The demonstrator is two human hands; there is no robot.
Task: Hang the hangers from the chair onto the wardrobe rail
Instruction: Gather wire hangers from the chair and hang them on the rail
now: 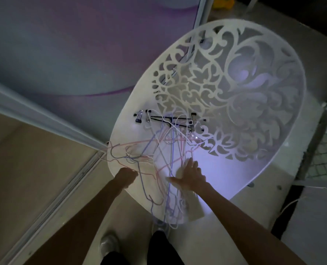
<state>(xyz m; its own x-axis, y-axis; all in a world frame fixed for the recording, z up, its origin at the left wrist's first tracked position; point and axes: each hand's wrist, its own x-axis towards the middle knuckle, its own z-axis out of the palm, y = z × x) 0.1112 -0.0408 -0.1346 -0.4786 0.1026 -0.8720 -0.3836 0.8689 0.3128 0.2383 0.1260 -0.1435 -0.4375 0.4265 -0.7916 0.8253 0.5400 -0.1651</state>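
Lying tangled on the white chair (235, 169) (dim room), hangers (166, 150); left hand (127, 175) grips them, right hand (192, 174) spread flat.

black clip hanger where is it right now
In the head view the black clip hanger lies on the white chair seat just below the carved backrest, at the far end of the tangled wire hangers, beyond both hands.

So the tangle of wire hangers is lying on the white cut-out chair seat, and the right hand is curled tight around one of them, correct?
Not quite. In the head view the right hand lies flat with fingers spread on the hangers, gripping none. It is the left hand that reaches into the tangle at the front edge. The hangers do lie on the white cut-out chair seat.
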